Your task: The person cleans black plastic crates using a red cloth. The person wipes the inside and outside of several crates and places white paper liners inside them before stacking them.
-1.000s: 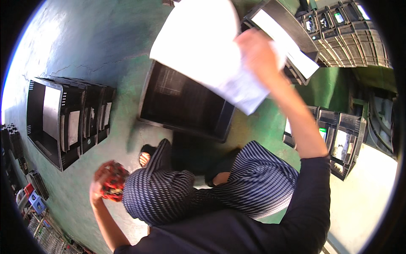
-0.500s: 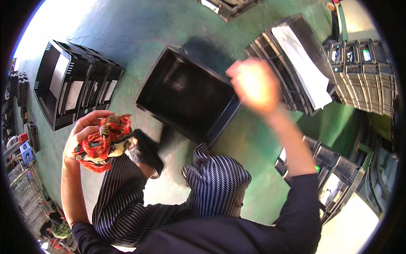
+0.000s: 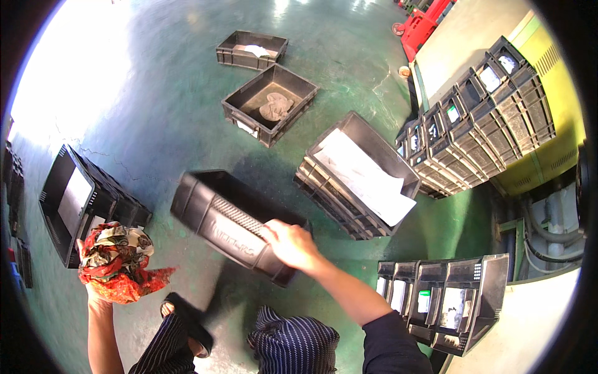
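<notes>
Box: a long black plastic box [image 3: 227, 234] is in front of the person, tipped, over the green floor [image 3: 349, 68].
Long way: it slants from far left to near right; its holed long side faces the person, its open top away.
Right hand: the right hand [image 3: 289, 244] grips the box's edge near its right end, fingers close together; I cannot tell where the thumb is.
Left hand: the left hand [image 3: 94, 293] holds a crumpled red, black and cream cloth [image 3: 118, 262], which hides most fingers.
Around: a black box stack [image 3: 330, 202] with white paper [image 3: 364, 177] stands beyond, to the right.
</notes>
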`<state>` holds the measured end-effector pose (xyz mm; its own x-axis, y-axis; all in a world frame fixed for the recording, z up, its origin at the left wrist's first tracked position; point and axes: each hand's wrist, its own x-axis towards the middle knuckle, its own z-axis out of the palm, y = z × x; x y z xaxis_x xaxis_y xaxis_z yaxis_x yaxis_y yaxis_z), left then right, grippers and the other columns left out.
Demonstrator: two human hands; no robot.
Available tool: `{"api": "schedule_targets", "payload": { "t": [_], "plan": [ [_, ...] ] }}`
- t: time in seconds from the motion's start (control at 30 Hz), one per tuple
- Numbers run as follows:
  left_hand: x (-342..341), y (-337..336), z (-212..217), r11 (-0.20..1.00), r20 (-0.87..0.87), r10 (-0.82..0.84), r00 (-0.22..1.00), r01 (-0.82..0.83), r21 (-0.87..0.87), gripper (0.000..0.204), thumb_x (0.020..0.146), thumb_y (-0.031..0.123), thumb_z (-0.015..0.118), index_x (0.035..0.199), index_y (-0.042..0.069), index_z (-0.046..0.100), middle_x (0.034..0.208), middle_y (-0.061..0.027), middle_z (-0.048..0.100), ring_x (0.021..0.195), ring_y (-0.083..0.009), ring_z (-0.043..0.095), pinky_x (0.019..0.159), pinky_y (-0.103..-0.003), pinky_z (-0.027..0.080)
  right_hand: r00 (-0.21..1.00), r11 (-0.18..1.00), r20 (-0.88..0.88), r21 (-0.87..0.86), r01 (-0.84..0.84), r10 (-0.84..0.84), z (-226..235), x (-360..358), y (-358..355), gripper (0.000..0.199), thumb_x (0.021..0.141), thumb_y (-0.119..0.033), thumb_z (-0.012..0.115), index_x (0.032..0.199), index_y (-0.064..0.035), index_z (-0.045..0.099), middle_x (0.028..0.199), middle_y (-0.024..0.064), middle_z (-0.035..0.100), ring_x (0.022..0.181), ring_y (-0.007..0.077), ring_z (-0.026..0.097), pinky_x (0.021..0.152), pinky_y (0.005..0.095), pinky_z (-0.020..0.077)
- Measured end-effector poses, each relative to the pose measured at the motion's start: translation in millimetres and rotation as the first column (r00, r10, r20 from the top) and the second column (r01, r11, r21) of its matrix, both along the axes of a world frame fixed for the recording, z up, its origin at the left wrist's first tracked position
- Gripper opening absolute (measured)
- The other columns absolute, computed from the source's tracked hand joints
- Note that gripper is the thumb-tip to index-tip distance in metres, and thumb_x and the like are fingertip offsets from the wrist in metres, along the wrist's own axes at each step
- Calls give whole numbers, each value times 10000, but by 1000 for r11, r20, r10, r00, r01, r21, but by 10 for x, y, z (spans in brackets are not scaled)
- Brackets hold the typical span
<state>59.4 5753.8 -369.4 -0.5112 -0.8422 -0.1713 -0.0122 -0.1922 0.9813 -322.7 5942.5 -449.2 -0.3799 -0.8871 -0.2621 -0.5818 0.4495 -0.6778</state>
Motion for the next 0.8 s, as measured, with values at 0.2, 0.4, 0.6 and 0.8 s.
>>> {"api": "schedule_targets", "payload": {
  "t": [0.2,0.4,0.6,0.8],
  "plan": [
    [-252,-143,124,998,-103,-16,995,10,-59,398,842,207,563,1149,-35,488,1093,-127,594,995,-209,583,900,-371,467,469,857,751,249,450,-465,-692,-435,460,490,940,-438,437,1011,1,642,976,108,661,857,227,619,791,341,463],
    [-769,-256,144,992,-188,-89,978,70,-103,359,851,183,558,1137,-24,489,1080,-116,593,980,-199,583,889,-360,468,306,884,884,210,418,-354,-1653,-120,1038,531,938,-448,427,1172,6,575,1124,137,617,994,222,596,917,359,432],
    [-1098,-310,320,978,-305,-181,935,138,-158,322,861,159,552,1126,-12,490,1068,-105,593,965,-188,583,878,-348,468,702,955,680,-12,297,-210,-112,-323,649,591,867,-488,560,1142,36,568,1157,137,582,1039,209,549,934,327,411],
    [-2154,-172,19,915,-624,-375,686,382,-130,285,871,135,546,1115,-1,491,1056,-94,592,950,-177,582,867,-337,469,954,916,-206,-295,-271,216,-278,-92,789,345,650,-202,750,924,-86,574,881,62,611,798,257,595,687,360,469]
  ]
}}
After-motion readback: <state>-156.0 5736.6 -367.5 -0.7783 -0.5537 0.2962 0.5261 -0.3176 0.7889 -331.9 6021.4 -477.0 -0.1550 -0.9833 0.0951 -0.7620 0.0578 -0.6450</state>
